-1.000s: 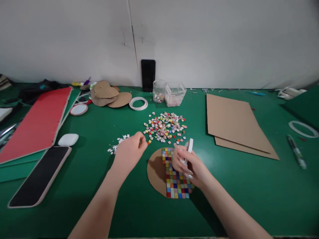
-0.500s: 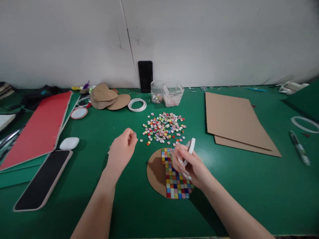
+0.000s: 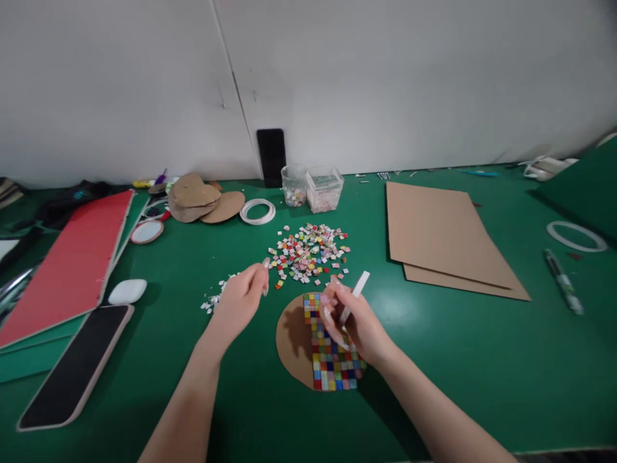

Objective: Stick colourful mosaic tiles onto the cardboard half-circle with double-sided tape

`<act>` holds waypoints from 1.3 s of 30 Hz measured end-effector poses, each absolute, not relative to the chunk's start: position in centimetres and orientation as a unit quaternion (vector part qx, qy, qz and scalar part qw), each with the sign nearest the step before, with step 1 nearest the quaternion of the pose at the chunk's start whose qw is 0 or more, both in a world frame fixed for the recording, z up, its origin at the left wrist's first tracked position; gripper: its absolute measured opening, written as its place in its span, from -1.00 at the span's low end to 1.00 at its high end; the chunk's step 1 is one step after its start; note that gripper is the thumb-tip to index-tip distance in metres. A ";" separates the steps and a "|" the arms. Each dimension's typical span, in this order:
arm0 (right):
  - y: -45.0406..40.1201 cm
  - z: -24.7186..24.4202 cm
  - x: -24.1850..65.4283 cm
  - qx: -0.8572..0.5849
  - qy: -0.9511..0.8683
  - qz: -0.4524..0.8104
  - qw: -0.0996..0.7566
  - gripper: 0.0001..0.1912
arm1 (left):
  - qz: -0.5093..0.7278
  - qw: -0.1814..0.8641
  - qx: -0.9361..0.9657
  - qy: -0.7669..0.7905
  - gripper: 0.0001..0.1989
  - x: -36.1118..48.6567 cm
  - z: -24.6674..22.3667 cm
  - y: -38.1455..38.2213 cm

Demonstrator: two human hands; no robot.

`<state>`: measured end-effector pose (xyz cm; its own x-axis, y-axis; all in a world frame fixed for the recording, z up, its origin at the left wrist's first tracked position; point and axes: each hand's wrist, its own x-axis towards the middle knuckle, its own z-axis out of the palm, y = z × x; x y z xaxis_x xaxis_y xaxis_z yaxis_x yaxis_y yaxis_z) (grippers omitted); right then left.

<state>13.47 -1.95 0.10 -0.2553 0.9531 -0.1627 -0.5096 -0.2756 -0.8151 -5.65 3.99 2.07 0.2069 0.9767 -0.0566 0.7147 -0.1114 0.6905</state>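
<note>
My right hand (image 3: 364,325) is closed round a narrow white tape roll (image 3: 359,286), which shows nearly edge-on. It hovers over a round cardboard disc (image 3: 292,344) whose right part bears rows of coloured mosaic tiles (image 3: 332,370). The disc's left part is bare cardboard. Left of the disc, my left hand (image 3: 237,299) has thumb and forefinger pinched together; whatever is between them is too small to make out. Small white scraps (image 3: 210,305) lie beside that hand. Beyond both hands spreads a heap of loose mosaic tiles (image 3: 308,251).
Behind the tiles stand clear containers (image 3: 324,191) and an upright phone (image 3: 272,157). Cardboard sheets (image 3: 434,235) and a marker (image 3: 563,283) lie to the right. Leftward are cut cardboard pieces (image 3: 226,209), a tape ring (image 3: 258,211), a red board (image 3: 67,257) and another phone (image 3: 77,366).
The tape roll has turned from a visible ring to nearly edge-on in my right hand. My left hand stays pinched, its fingertips slightly lower. The whole view has shifted slightly.
</note>
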 end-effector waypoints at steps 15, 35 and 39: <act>-2.2 0.7 13.2 -0.424 -0.370 0.683 0.466 -0.53 | 0.219 0.468 0.724 0.457 -0.70 -1.2 2.1 0.7; -2.9 -0.5 13.1 -0.485 -0.598 0.368 0.522 -0.76 | 0.327 0.576 0.592 0.459 -0.72 -1.2 1.4 -0.3; -2.8 -0.9 13.0 -0.456 -0.633 0.308 0.544 -0.71 | 0.338 0.654 0.502 0.453 -0.69 -0.9 1.7 -0.5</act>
